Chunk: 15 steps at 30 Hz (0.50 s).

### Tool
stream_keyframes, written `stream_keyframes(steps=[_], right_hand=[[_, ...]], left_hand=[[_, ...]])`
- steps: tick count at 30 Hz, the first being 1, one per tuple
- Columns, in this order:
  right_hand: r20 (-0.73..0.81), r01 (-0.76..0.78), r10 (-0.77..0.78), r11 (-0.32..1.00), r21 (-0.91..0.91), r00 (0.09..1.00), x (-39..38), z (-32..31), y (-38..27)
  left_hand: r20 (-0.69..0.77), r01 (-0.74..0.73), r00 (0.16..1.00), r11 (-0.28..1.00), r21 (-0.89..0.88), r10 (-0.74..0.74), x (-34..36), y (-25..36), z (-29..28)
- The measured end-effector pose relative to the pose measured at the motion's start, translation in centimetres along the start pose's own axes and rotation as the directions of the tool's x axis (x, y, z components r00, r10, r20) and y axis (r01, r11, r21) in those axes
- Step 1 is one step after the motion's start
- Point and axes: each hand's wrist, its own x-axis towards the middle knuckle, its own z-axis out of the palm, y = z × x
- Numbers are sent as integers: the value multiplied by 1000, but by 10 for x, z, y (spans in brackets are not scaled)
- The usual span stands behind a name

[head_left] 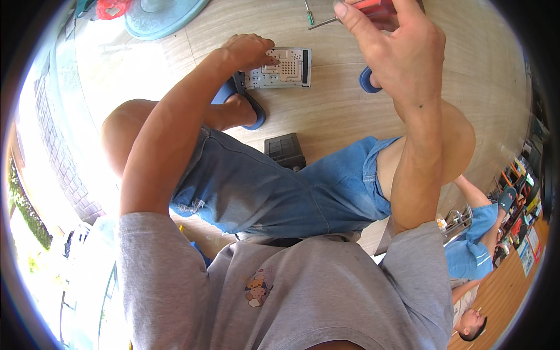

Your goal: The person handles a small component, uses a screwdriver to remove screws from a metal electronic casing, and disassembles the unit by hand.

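Note:
On the floor in front of me lies a flat, silvery metal casing [296,67] with rows of round holes and a dark strip at its right end. My left hand [248,51] grips the far left part of it, thumb on the perforated face and fingers along the far edge. Raised at the upper right, my right hand [402,49] is closed around a red and dark screwdriver [376,10], its thin metal shaft pointing left. The top of the picture cuts off part of the tool's body. Its tip is apart from the casing.
A small green-handled screwdriver [310,17] lies beyond the casing. Between my legs stands a black box [284,150]. My feet wear blue slippers [256,116]. A round pale-green base [160,17] and red plastic bag [112,8] are far left. Another person [469,256] is at right, near cluttered shelves.

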Motion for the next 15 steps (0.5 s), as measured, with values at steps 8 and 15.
stream_keyframes(steps=[8,15], right_hand=[[-1,23,-23,1000,13,1000,-1,3,10],[-13,101,-102,992,-81,995,-2,4,16]], left_hand=[[-11,10,1000,1000,3,-10,3,-4,4],[33,3,999,1000,6,-3,-5,0,-2]])
